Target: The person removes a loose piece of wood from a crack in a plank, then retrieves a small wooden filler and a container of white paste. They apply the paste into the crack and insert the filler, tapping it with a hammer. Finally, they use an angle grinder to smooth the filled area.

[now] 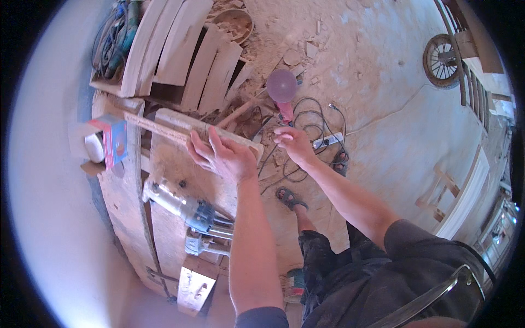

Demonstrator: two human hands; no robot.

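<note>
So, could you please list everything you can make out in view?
Workbench: one, dusty brown, left
Wooden strip: one, light brown, over workbench
Power tool: one, silver-blue, on workbench
Box: one, red-blue, far left
Boards: several, pale, upper left
Basin: one, brownish, top centre
Disc-headed tool: one, red-purple, upper centre
Cables: several, mostly dark, floor
Power strip: one, white, among cables
Spoked wheel: one, dark, upper right
Tin: one, green, lower centre
Debris: uncountable
Sandals: two, dark, floor
Left hand: one, bare, by strip
Right hand: one, bare, centre
</note>
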